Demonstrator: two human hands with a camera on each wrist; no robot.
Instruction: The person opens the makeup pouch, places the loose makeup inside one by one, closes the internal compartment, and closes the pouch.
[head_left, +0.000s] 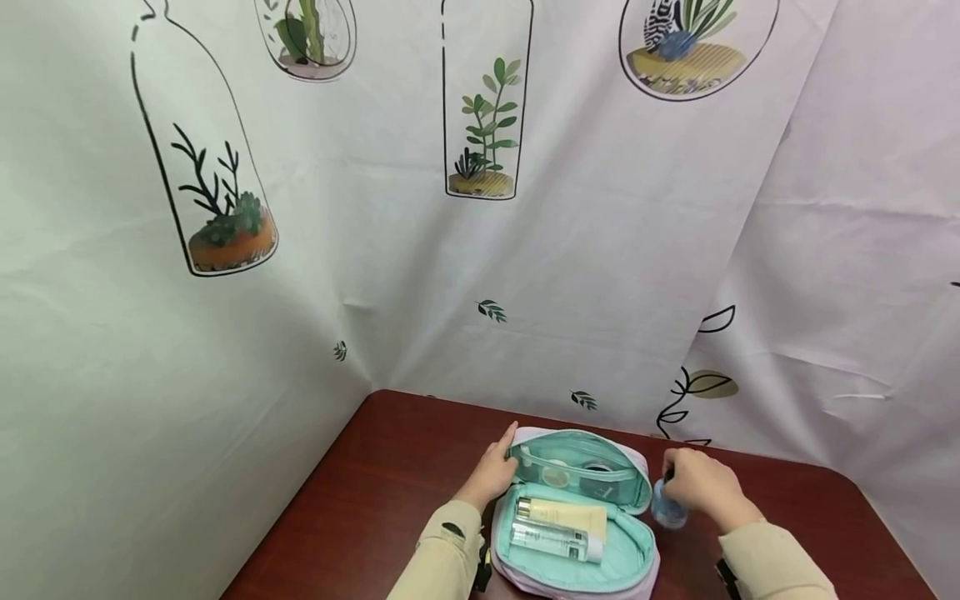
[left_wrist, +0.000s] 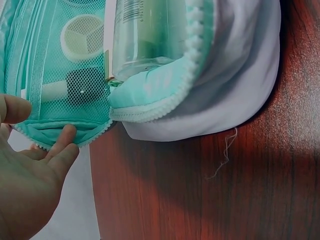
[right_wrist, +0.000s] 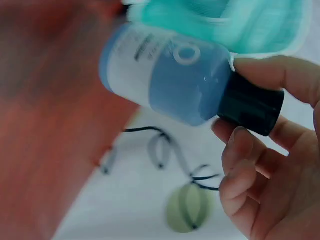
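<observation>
A toiletry bag (head_left: 651, 575), lilac outside and mint-green inside, lies unzipped on the table with its lid raised. My left hand (head_left: 491, 473) holds the left edge of the lid; in the left wrist view, its fingers (left_wrist: 64, 150) lie at the zipper rim. In the main compartment are a cream tube (head_left: 566, 514) and a clear bottle (head_left: 551, 540) with a white cap. To the right of the bag, my right hand (head_left: 703, 483) pinches the black cap (right_wrist: 251, 105) of a small blue bottle (right_wrist: 187, 80), which hangs tilted beside the bag.
The lid's mesh pocket (left_wrist: 52, 107) contains a round pale item (left_wrist: 82, 37) and a black-ended item (left_wrist: 85, 86), among other things. The dark red wooden table (head_left: 337, 500) meets a white printed cloth (head_left: 420, 275) behind and at the left.
</observation>
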